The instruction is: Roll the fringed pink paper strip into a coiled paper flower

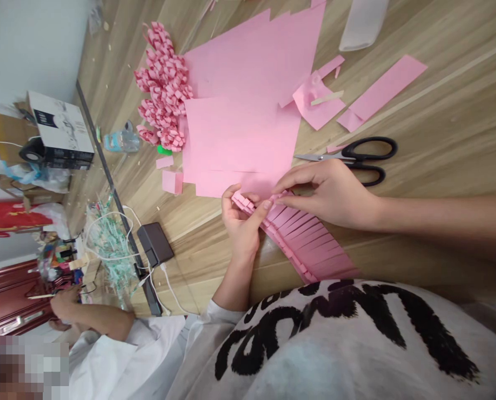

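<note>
A pink fringed paper strip stretches between my hands and down to my shirt, its cut tabs fanning out on one side and small loops running along the other. My left hand is closed on its looped upper end, thumb pressed on the paper. With fingertips pinched, my right hand grips one of the cut tabs close to the left thumb. Black-handled scissors lie just beyond the right hand, blades partly behind it. Large pink paper sheets are spread past both hands.
Curled pink paper bunches stand beside the sheets. Pink offcuts and a translucent white container lie on the far right. Leftward are a plastic bottle, a dark box with cables, a carton and another person's arm.
</note>
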`<state>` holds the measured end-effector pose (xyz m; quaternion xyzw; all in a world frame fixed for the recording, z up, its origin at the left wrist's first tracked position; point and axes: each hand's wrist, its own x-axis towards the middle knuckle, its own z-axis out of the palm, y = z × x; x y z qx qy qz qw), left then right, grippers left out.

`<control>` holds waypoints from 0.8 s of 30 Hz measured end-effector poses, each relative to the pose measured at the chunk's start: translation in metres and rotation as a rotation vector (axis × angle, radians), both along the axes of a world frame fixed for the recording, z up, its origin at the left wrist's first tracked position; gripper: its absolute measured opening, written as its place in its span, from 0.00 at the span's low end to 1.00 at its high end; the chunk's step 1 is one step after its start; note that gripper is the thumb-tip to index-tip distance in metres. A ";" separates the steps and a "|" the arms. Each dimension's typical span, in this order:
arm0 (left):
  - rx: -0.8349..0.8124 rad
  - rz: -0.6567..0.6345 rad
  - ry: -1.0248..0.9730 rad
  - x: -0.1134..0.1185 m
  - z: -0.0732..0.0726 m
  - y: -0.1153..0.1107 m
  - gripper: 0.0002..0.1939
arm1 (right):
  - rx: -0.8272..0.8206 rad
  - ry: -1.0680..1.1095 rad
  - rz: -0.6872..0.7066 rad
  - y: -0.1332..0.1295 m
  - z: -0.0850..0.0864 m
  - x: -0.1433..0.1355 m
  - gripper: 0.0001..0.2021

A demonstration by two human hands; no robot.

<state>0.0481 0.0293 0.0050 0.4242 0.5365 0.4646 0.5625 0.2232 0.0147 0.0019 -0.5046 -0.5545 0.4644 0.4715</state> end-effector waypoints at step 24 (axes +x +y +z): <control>-0.003 0.014 0.054 0.000 0.001 -0.001 0.34 | -0.022 0.110 -0.016 -0.001 0.001 0.001 0.06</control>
